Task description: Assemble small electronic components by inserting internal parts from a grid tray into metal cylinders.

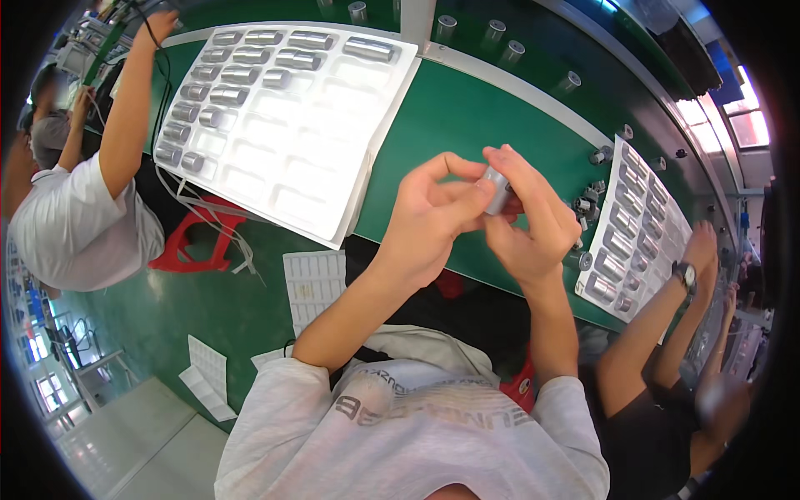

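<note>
A short silver-grey metal cylinder (497, 190) sits between the person's two hands, raised over the near part of the flat green bench (425, 108). The bare left hand (429, 221) pinches it, thumb laid along its side and index finger curled behind. The bare right hand (533, 221) closes on it from the other side, fingers bent round its upper end and thumb near the lower one; exactly what those fingertips press is hidden.

To handle it well, I would keep the left pinch steady and let the right fingers work lightly, since smooth metal may slip; staying over the bench, clear of its near edge, would catch a drop.

Right of the hands, small loose metal parts (586, 204) lie clustered against the left edge of a white moulded plastic tray (618, 162) filled with cylinders; these could snag a careless sleeve. On the bench's left, a larger white plastic tray (308, 158) has filled pockets along its far and left edges, bare ones toward its near right corner.
</note>
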### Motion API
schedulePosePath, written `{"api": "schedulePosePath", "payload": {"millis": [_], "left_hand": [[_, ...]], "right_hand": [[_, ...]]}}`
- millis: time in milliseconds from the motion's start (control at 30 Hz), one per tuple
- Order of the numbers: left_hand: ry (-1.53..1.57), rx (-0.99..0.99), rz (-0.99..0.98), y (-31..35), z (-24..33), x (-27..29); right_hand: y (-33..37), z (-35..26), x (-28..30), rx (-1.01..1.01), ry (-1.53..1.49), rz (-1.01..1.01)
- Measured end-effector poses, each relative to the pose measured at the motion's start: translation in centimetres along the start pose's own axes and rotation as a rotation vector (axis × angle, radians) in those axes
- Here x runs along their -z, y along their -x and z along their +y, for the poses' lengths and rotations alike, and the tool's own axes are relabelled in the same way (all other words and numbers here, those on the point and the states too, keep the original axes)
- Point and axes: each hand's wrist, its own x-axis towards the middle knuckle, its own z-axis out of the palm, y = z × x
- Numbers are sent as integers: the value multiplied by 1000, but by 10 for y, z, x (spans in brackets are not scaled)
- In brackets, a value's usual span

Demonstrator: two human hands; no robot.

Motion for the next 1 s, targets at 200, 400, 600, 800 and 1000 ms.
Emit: {"api": "schedulePosePath", "payload": {"millis": [200,400,600,800,1000], "left_hand": [[-66,-21,25,-14,0,27],[-1141,-572,214,-18,60,46],[-2018,-985,485,-59,170,180],[-1995,-612,337,-94,180,221],[-1627,-759,463,-68,165,175]], "right_hand": [[-33,5,13,-322,-382,-393],[-123,166,37,-319,237,-149],[-141,366,42,-329,816,-420],[-125,361,67,-294,637,-216],[-69,128,113,-379,549,-406]]}}
